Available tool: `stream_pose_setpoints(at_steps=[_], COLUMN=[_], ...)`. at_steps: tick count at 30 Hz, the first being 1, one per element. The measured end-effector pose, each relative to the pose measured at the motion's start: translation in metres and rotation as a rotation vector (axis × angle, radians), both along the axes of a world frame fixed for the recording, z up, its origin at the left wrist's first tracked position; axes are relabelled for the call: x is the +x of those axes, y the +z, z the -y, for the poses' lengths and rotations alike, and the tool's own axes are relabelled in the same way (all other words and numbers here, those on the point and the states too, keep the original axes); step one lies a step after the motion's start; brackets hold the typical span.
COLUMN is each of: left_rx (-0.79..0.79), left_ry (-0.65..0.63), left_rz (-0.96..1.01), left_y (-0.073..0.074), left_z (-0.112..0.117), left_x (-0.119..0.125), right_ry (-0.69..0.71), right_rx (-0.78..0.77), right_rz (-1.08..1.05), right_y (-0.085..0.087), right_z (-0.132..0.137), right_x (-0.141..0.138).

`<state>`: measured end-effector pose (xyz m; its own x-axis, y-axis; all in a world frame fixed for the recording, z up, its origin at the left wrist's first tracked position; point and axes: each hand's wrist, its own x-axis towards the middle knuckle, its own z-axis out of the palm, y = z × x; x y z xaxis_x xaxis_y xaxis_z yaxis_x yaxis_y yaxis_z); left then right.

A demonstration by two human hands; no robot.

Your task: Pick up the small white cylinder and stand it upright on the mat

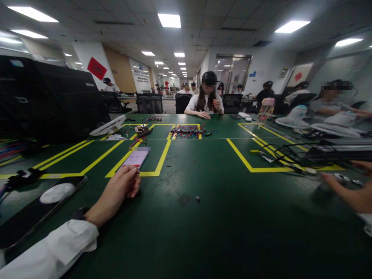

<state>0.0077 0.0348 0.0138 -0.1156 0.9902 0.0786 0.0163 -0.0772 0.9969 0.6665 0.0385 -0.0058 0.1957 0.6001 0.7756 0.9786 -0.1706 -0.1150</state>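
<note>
So, left hand (117,190) is resting on the green table (221,232), near left, white sleeve (58,248) pulled up to the wrist. Fingers are loosely curled with nothing in them, and the fingertips sit right at the near edge of a phone (136,159) with its screen lit up. Can't honestly tell if they touch it or just stop short. The phone lies flat inside a yellow tape box (159,161), a bit left of centre.

Right hand (350,193) comes in from the far right edge, fingers stretched out flat and pointing left, holding nothing. It's just beside a small round metal part (341,178), with another one (310,170) a little further left, next to a tangle of black cables (279,153).

Other stuff: a tiny dark nut (198,198) alone mid-table between the hands, a dark slab (26,221) near left with a white oval thing (56,192) on it, a bundle of coloured wires (187,131) further back, and a person (206,101) seated at the far side
</note>
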Motion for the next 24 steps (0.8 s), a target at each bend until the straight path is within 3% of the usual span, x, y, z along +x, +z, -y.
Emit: stream_pose_setpoints(at_steps=[2, 4, 6, 9, 12, 15, 18, 21, 24], left_rx=[0.008, 0.017, 0.025, 0.03, 0.028, 0.021, 0.012, 0.007, 0.003], left_ry=[-0.005, -0.006, -0.002, 0.003, 0.004, -0.002, -0.007, -0.003, -0.006], left_rz=[-0.002, -0.002, 0.003, 0.013, 0.02, 0.032, 0.05, 0.062, 0.057], left_y=[-0.001, -0.002, -0.004, -0.006, -0.006, -0.005, -0.005, -0.005, -0.004], left_z=[-0.001, -0.002, -0.002, -0.002, -0.001, -0.001, -0.001, -0.001, -0.002], left_x=[-0.001, -0.001, -0.002, -0.003, -0.004, -0.004, -0.006, -0.007, -0.007], right_ry=[0.328, 0.698, 0.959, 1.212, 1.303, 1.299, 1.182, 0.877, 0.562], right_rx=[0.099, -0.1, -0.4, -0.589, -0.591, -0.54, -0.382, -0.074, 0.117], right_rz=[0.089, -0.024, -0.153, -0.243, -0.209, -0.199, -0.232, -0.117, 0.001], right_y=[0.007, 0.007, 0.003, -0.005, -0.007, -0.001, 0.02, 0.046, 0.052], right_z=[0.005, 0.008, 0.007, -0.002, -0.012, -0.016, -0.017, -0.02, -0.022], right_x=[-0.065, -0.143, -0.218, -0.3, -0.338, -0.339, -0.308, -0.238, -0.128])
